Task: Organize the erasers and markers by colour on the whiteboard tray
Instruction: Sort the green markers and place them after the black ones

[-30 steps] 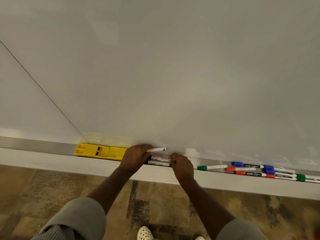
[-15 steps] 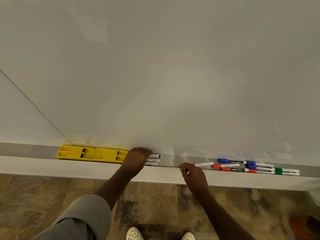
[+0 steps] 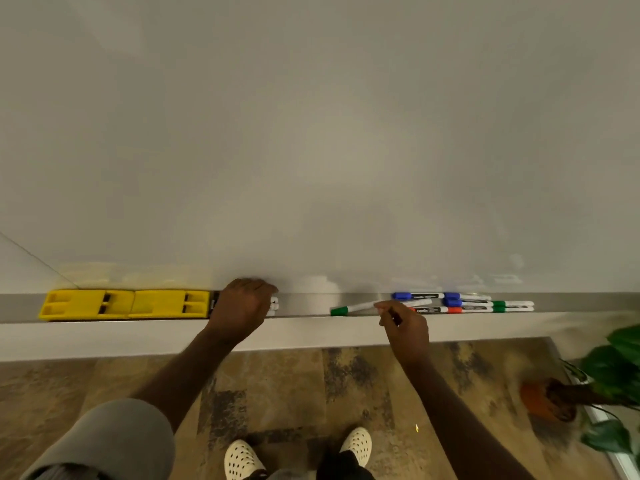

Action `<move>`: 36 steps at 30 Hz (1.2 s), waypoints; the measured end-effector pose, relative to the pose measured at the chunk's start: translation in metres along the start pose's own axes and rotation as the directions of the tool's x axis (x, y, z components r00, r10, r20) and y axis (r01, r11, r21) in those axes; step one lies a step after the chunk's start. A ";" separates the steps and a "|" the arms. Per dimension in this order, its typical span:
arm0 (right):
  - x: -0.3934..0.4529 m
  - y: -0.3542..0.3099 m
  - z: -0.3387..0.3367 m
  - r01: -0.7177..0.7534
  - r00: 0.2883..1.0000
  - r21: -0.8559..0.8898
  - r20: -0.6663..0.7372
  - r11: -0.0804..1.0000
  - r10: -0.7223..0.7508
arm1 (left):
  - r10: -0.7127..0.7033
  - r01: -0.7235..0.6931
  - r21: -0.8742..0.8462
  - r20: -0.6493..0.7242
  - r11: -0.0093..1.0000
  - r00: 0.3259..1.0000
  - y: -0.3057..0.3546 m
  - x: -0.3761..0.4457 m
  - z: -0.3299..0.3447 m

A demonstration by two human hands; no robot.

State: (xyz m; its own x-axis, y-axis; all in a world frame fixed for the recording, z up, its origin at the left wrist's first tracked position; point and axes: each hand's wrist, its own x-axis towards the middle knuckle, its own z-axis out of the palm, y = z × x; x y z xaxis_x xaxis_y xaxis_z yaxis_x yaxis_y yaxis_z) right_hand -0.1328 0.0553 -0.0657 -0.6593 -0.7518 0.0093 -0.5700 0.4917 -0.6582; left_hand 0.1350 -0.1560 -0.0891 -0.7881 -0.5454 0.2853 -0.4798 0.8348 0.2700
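Two yellow erasers (image 3: 86,304) (image 3: 169,304) lie end to end at the left of the grey tray (image 3: 308,303). My left hand (image 3: 242,306) is curled over a bunch of black markers right beside them; only their white ends (image 3: 274,304) stick out. My right hand (image 3: 403,327) pinches the barrel of a green-capped marker (image 3: 349,309), which lies tilted on the tray with its cap to the left. Further right lie several mixed markers: blue ones (image 3: 417,295) at the back, red ones (image 3: 450,310) and green ones (image 3: 512,303) in front.
The whiteboard (image 3: 311,133) rises straight behind the tray. A white ledge (image 3: 104,337) runs under the tray. A potted plant (image 3: 616,375) stands on the floor at the right. My shoes (image 3: 242,459) are below.
My right hand has left the black markers and gone right to the green-capped marker, which now lies tilted with its cap showing. My left hand stays on the black markers.
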 end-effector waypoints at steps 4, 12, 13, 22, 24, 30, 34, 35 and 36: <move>0.020 0.028 -0.038 -0.021 0.996 -0.013 -0.084 1.000 0.020 | 0.009 0.009 -0.228 0.074 0.974 0.997 0.059 0.036 0.009; 0.051 0.104 -0.133 -0.007 0.988 -0.042 -0.157 0.999 0.000 | -0.007 0.057 -0.180 0.271 0.982 0.963 0.158 0.096 0.053; 0.056 0.116 -0.146 -0.013 0.985 -0.051 -0.173 0.999 0.004 | -0.013 0.055 -0.133 0.299 0.990 0.954 0.165 0.102 0.060; 0.115 0.239 -0.248 0.111 0.982 -0.482 0.189 0.869 -0.021 | -0.102 0.068 0.112 0.339 0.991 0.935 0.177 0.107 0.090; 0.126 0.258 -0.257 0.224 0.946 -0.535 0.320 0.814 -0.050 | -0.122 0.073 0.158 0.332 0.985 0.935 0.177 0.106 0.093; 0.147 0.281 -0.255 0.383 0.869 -0.556 0.488 0.737 -0.083 | -0.268 0.190 0.234 0.367 0.953 0.891 0.184 0.106 0.091; 0.156 0.291 -0.254 0.424 0.847 -0.548 0.522 0.721 -0.102 | -0.276 0.201 0.230 0.370 0.952 0.887 0.191 0.108 0.084; 0.158 0.293 -0.255 0.422 0.850 -0.536 0.515 0.731 -0.113 | -0.289 0.218 0.225 0.361 0.950 0.886 0.192 0.109 0.083; 0.160 0.296 -0.255 0.419 0.852 -0.521 0.509 0.744 -0.123 | -0.305 0.238 0.219 0.361 0.946 0.881 0.193 0.108 0.082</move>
State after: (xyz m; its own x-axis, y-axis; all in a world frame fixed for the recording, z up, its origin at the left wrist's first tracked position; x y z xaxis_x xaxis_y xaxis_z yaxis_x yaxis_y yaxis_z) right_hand -0.5316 0.1927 -0.0666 -0.2421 -0.9246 -0.2940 -0.9554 0.2800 -0.0939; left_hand -0.0746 -0.0481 -0.0818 -0.6872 -0.7079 -0.1633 -0.7260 0.6768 0.1219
